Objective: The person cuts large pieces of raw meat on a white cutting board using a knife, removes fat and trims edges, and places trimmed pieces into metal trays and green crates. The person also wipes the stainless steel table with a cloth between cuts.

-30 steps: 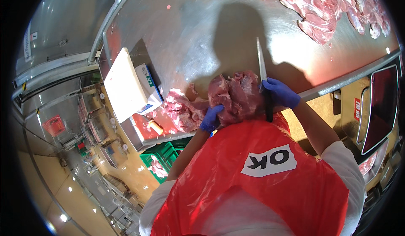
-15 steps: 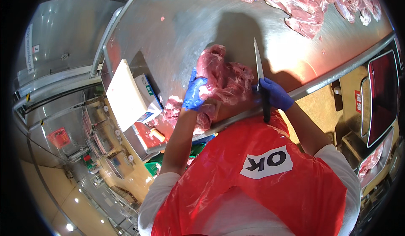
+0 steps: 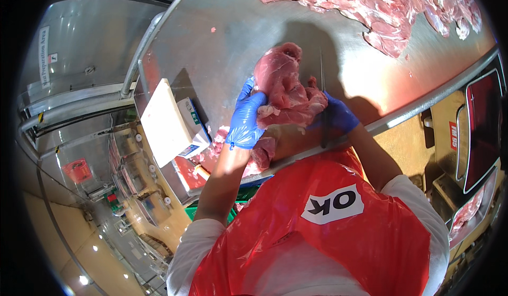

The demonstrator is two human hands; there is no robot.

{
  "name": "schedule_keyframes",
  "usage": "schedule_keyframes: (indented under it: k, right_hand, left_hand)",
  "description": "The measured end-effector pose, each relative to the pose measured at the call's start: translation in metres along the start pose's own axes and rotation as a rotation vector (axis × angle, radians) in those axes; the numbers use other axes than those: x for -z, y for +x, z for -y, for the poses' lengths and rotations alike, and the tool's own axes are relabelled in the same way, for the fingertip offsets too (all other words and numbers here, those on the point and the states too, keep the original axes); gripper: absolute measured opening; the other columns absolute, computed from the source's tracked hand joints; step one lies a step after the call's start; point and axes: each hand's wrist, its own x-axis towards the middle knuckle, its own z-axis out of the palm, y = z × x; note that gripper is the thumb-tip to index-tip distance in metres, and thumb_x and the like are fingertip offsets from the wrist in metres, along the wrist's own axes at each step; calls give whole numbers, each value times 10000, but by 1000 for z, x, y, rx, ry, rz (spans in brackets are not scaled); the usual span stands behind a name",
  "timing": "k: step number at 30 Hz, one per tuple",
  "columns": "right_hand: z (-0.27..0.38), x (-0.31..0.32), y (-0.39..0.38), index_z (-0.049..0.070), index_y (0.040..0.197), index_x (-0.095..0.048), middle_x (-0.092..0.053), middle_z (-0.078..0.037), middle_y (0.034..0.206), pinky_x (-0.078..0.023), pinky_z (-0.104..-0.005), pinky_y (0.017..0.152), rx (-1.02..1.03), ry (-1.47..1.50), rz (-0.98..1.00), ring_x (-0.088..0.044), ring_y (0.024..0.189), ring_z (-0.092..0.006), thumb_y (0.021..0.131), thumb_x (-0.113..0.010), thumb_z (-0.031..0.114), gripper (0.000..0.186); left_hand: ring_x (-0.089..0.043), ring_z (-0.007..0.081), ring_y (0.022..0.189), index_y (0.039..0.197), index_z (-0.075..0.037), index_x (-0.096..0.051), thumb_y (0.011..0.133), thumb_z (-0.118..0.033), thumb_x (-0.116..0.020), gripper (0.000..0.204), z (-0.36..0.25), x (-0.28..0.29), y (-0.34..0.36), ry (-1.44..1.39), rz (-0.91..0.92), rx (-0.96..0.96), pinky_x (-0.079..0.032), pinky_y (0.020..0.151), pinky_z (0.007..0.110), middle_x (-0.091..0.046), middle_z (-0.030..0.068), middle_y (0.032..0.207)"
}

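Observation:
A large piece of raw pink meat (image 3: 283, 87) is held up above the steel table. My left hand (image 3: 245, 120), in a blue glove, grips its left side, thumb on top. At its right edge is my right hand (image 3: 341, 116), also gloved in blue and closed around a knife (image 3: 321, 69). The knife's blade points away from me and appears almost edge-on as a thin line. Its dark handle runs back under my hand, partly in shadow. My right fingertips are partly hidden beside the meat. Smaller meat pieces (image 3: 263, 153) lie below, near the table's front edge.
A big heap of raw meat (image 3: 338, 0) covers the far right of the steel table (image 3: 222, 47). At left stand a white board (image 3: 165, 121) and a small white box (image 3: 191, 119). A green crate (image 3: 191, 211) is below the front edge.
The meat has been raised and turned, its upper end now farther from me. My left thumb has come over it. My right hand has moved in against the meat, and the knife blade has turned edge-on.

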Motion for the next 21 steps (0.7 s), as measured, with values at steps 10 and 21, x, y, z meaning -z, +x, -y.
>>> schedule_keyframes:
  k: [10,21]
  right_hand:
    - [-41,-81,59,105,1412,-464,-543,-122,1384,-437,-477,1080,764,-1507,40,-509,1292,-318,993,-509,368,497]
    - [-123,-182,221,114,1198,-556,-578,-94,1211,-369,-426,1066,156,-444,756,-517,1129,-240,1049,-425,409,355]
  left_hand:
    - [-649,291,1105,1344,57,-501,906,-15,-490,444,-102,18,-75,-271,222,-170,-567,945,388,-605,198,1270]
    - [-625,169,1076,1281,12,-581,761,-132,-641,542,-233,235,-145,591,199,-537,-476,1001,287,-652,83,1180]
